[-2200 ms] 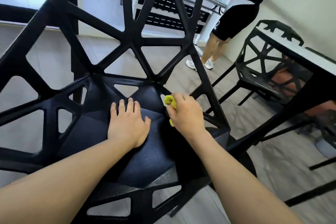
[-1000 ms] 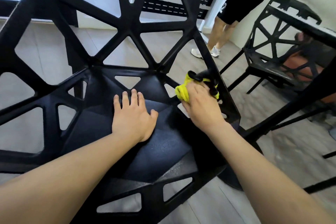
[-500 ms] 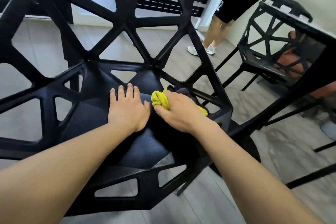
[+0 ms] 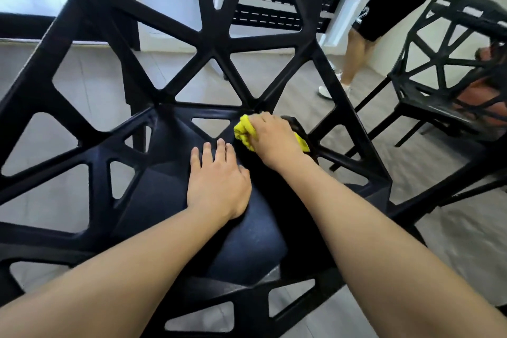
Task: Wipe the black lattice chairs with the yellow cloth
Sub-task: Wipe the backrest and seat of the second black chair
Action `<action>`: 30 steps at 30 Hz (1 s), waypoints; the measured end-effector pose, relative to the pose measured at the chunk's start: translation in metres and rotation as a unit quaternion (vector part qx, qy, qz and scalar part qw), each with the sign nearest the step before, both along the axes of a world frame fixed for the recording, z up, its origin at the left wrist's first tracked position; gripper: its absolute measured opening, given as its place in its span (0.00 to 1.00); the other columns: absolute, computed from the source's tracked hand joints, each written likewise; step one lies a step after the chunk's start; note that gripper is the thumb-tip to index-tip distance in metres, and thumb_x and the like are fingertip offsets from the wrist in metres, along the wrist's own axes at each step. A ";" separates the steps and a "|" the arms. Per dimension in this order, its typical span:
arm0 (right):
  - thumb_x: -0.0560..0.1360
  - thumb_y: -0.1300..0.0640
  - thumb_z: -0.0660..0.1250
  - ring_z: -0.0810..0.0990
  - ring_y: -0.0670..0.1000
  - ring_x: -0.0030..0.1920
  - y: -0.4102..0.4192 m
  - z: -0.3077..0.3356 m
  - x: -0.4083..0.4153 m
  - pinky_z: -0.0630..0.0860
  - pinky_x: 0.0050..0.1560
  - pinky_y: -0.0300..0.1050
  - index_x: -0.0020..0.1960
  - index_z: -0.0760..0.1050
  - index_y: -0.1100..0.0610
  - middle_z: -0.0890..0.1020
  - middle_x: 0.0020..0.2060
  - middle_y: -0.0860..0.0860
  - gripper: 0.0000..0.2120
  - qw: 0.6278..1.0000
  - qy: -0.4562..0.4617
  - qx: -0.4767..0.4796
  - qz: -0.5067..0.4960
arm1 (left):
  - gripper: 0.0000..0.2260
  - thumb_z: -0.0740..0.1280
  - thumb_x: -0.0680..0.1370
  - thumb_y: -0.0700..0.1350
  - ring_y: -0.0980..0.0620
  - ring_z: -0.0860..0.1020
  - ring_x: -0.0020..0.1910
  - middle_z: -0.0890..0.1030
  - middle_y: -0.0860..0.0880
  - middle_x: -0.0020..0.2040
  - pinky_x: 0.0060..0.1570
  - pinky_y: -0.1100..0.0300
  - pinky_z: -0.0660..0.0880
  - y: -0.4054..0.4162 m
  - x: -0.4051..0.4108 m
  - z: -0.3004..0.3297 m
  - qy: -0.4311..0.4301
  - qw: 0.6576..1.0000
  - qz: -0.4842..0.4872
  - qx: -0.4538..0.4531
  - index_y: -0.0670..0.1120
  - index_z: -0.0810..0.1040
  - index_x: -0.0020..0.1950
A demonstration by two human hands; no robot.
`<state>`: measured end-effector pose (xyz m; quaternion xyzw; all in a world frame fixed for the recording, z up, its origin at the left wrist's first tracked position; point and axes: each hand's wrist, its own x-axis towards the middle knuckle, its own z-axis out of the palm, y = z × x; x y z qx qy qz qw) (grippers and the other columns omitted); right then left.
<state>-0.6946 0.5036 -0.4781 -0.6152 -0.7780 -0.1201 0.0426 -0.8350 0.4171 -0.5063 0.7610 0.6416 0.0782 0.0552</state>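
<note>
A black lattice chair fills most of the view, its seat below me and its open triangular backrest rising behind. My left hand lies flat on the seat with fingers straight. My right hand grips a bunched yellow cloth and presses it on the back of the seat, where the seat meets the backrest. Most of the cloth is hidden under the hand.
A second black lattice chair stands at the right with an orange-brown object on its seat. A person in black shorts stands at the back right by a white table. Grey plank floor lies all around.
My right hand has slid the cloth from the right side strut across the seat and up to the backrest joint. My left hand has stayed flat on the seat.
</note>
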 end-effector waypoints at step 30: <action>0.79 0.46 0.59 0.74 0.60 0.60 -0.160 0.045 0.079 0.69 0.64 0.56 0.69 0.71 0.49 0.76 0.62 0.53 0.20 0.996 0.025 -0.076 -0.038 | 0.24 0.47 0.82 0.49 0.35 0.56 0.77 0.58 0.40 0.80 0.75 0.37 0.51 0.001 0.000 0.007 -0.032 0.999 0.000 -0.034 0.38 0.64 0.74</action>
